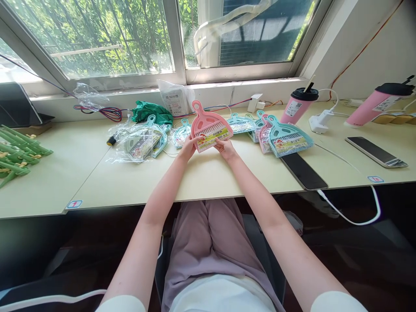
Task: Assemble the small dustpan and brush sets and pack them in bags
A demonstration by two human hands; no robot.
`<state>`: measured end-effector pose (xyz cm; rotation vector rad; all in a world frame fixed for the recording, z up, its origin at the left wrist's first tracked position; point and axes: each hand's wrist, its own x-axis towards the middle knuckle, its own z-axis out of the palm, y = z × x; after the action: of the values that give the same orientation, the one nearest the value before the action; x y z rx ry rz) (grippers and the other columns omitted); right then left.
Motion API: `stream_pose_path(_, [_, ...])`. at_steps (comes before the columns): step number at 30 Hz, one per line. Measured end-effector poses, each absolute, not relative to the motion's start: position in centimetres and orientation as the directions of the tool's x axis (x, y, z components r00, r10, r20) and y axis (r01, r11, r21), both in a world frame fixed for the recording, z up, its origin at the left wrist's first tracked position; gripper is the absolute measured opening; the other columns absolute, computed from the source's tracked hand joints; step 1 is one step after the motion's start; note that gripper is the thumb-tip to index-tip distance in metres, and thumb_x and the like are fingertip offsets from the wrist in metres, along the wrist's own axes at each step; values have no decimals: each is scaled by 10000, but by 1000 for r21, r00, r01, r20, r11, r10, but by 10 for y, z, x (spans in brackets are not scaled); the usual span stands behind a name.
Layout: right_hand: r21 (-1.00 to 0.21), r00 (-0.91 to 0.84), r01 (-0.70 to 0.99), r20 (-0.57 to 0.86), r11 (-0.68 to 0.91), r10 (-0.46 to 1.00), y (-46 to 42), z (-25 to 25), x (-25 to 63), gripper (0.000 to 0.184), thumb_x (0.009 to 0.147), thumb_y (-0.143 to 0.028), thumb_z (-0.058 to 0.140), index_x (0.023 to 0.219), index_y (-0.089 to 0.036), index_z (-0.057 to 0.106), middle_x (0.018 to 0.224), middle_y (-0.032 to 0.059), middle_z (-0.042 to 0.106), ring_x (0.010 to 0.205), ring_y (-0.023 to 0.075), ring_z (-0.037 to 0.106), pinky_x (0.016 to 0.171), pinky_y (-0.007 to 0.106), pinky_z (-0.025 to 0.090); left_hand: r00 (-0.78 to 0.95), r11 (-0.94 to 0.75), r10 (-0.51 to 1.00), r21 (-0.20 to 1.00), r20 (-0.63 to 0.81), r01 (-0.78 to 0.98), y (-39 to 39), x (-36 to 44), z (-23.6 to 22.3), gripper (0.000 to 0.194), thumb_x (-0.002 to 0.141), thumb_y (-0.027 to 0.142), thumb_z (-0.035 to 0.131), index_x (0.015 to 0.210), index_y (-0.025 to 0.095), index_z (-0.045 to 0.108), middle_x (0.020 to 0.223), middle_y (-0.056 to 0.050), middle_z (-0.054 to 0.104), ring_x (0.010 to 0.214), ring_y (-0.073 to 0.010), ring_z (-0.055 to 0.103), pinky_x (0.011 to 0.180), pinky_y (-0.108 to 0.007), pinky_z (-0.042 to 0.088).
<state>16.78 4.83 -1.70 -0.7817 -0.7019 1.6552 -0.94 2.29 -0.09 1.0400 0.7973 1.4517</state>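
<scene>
Two bare hands, left hand (189, 146) and right hand (226, 148), hold a pink dustpan set (208, 120) between them, thumbs and fingers closed on its lower corners, over the middle of a pale yellow table (208, 180). Its handle points toward the window (120, 39), and a printed label crosses its bristles. Just beyond it, small blue dustpan sets (240, 124) lie toward the table's far edge. To the left, more sets sit in a heap of clear plastic wrap (138, 141), with a crumpled green bag (152, 113) behind it near the far edge. Right of the hands, a large blue dustpan set (289, 141) overlaps a pink one (264, 136) and rests partly over a dark phone (304, 171) that reaches the near edge. A pink cup with a black lid (296, 106) stands behind, beside a white charger (320, 122). Farther right, a second phone (375, 151) lies near the near edge, with another pink cup (372, 105) beyond it. At the table's left end, green stalk-like pieces (19, 151) lie in front of a dark-screened device (16, 104).
</scene>
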Motion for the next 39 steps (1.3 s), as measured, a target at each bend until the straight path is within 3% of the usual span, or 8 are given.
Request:
stream_pose_path(6, [-777, -161, -591, -153, -219, 975, 44, -11, 169, 240, 822, 7, 750, 906, -211, 695, 857, -14, 833, 960, 191, 828, 1087, 399, 635, 4, -158, 985, 920, 170, -358, 26, -9, -3, 681, 583, 158, 850, 1240, 177, 673, 1073, -88, 814, 1230, -337, 729, 1142, -512, 524])
stream_pose_path(18, [-755, -160, -616, -159, -224, 974, 41, -8, 168, 306, 902, 12, 635, 1110, -197, 714, 821, -26, 825, 767, 138, 804, 940, 304, 674, -44, -186, 982, 916, 182, -354, 29, -6, -5, 670, 592, 194, 813, 1243, 195, 654, 1062, -71, 805, 1223, -321, 728, 1133, -493, 534])
stream_pose_path(23, [-731, -145, -641, -184, -234, 972, 40, -5, 168, 254, 977, -119, 621, 1197, -216, 704, 815, -27, 817, 720, 144, 792, 850, 297, 692, -54, -183, 983, 915, 176, -360, 28, -4, -4, 629, 575, 179, 813, 1185, 187, 664, 1080, -77, 806, 1231, -333, 721, 1133, -502, 538])
stream_pose_path(33, [-705, -96, -662, -256, -254, 962, 46, -8, 166, 185, 1053, -303, 586, 1191, -237, 689, 842, -17, 819, 763, 160, 807, 834, 328, 703, -60, -194, 981, 912, 184, -362, 32, -4, -7, 572, 542, 189, 837, 1089, 194, 670, 1074, -71, 804, 1196, -335, 727, 1141, -526, 525])
stream_pose_path(36, [-731, -107, -640, -219, -235, 970, 44, -9, 166, 215, 1014, -346, 679, 1199, -237, 690, 887, -6, 831, 834, 174, 822, 856, 327, 703, -57, -198, 980, 909, 190, -368, 33, -5, -9, 611, 532, 196, 849, 1119, 189, 678, 1088, -71, 806, 1192, -333, 730, 1134, -520, 534])
stream_pose_path(39, [-766, -108, -611, -168, -199, 980, 42, -9, 165, 253, 925, -247, 797, 1157, -227, 696, 910, -7, 836, 875, 166, 824, 889, 298, 695, -63, -202, 979, 905, 192, -375, 35, -6, -11, 612, 533, 198, 844, 1123, 188, 683, 1102, -66, 809, 1197, -331, 731, 1124, -513, 547])
